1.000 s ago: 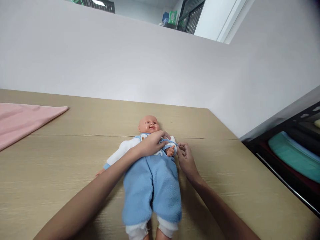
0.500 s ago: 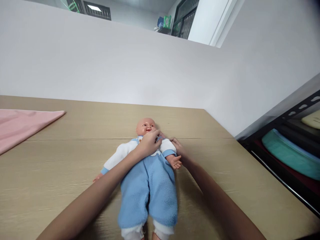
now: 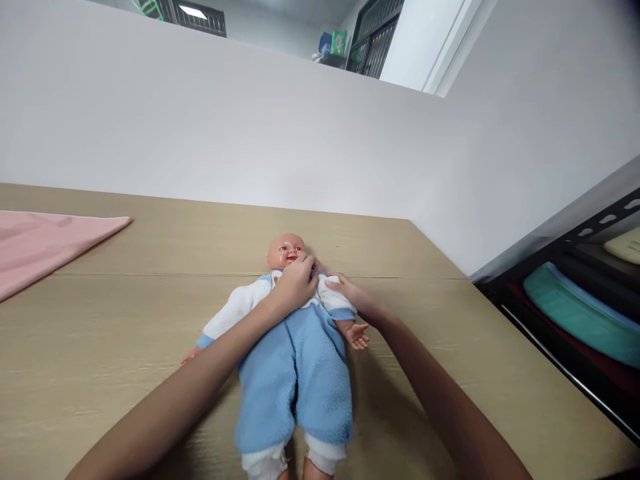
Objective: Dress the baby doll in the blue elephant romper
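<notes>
Doll [image 3: 296, 340], bald, blue-trousered, lies lower centre, right hand [image 3: 354, 295] clasping its white sleeve [image 3: 334, 301], left hand [image 3: 296, 283] chest-high, grip hidden.

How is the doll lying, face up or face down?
Face up: the doll lies on the table with its smiling face and the front of its outfit showing.

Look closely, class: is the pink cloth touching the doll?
No, the pink cloth lies at the picture's left edge, and a stretch of tabletop shows between it and the doll.
</notes>
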`<state>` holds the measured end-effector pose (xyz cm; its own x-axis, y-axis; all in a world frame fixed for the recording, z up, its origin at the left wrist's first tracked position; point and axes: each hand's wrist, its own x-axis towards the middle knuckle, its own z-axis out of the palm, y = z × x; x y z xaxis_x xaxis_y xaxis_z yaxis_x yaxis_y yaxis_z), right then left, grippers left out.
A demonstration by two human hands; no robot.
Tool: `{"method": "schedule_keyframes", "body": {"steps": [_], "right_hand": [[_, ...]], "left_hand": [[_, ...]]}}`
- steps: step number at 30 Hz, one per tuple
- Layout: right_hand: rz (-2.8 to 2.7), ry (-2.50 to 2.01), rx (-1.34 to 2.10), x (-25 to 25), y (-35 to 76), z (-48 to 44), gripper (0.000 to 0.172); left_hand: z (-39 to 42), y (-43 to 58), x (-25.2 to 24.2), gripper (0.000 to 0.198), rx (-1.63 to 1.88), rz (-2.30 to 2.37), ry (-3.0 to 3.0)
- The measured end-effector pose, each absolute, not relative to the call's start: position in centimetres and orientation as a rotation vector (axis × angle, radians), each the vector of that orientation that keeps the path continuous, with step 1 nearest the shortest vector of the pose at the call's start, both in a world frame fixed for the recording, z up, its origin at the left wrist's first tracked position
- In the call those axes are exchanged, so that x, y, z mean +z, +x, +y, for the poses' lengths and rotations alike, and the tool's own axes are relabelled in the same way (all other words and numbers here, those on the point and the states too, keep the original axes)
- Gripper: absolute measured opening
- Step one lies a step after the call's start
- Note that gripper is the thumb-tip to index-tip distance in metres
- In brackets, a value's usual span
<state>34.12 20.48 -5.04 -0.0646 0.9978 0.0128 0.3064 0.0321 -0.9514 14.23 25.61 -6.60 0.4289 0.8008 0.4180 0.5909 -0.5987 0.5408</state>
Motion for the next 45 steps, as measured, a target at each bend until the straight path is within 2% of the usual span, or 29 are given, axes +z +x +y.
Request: {"method": "schedule_keyframes", "body": {"steps": [3, 4, 9, 13, 16, 20, 24, 30, 38, 45], "right_hand": [[-1.883, -1.412, 1.199, -2.8, 37.0, 20.0, 0.066], [-2.058, -1.423, 1.15, -2.0, 38.0, 20.0, 0.07], [-2.308, -1.595, 0.862, 0.3, 40.4, 20.3, 0.06], [-2.424, -1.516, 0.829, -0.7, 39.3, 19.8, 0.058], [-2.415, -1.57, 0.648, -1.9, 38.5, 19.2, 0.06], [-2.343, -1.598, 0.391, -2.8, 37.5, 18.6, 0.041], [-2.365, -1.55, 0.403, -2.9, 36.3, 17.5, 0.04], [-2.473, -1.6, 0.217, -1.9, 36.1, 15.3, 0.023], [-2.315, -1.678, 0.436, -1.6, 39.4, 16.7, 0.045], [-2.376, -1.639, 0.589, -3.7, 40.5, 18.4, 0.052]], "left_hand": [[25.4, 14.3, -6.6, 0.019, 0.922, 1.263, 2.401], [25.3, 14.4, -6.6, 0.02, 0.913, 1.284, 2.41], [25.0, 14.6, -6.5, 0.018, 0.866, 1.35, 2.457], [24.8, 14.6, -6.3, 0.017, 0.827, 1.36, 2.507], [24.5, 14.7, -5.8, 0.018, 0.779, 1.365, 2.58], [24.4, 15.2, -4.8, 0.016, 0.699, 1.355, 2.74], [25.4, 15.8, -3.9, 0.022, 0.645, 1.374, 2.834], [26.5, 15.8, -3.7, 0.024, 0.635, 1.338, 2.899], [25.1, 14.9, -4.0, 0.017, 0.671, 1.337, 2.867], [23.4, 11.0, -3.7, 0.026, 1.098, 1.196, 2.491]]}}
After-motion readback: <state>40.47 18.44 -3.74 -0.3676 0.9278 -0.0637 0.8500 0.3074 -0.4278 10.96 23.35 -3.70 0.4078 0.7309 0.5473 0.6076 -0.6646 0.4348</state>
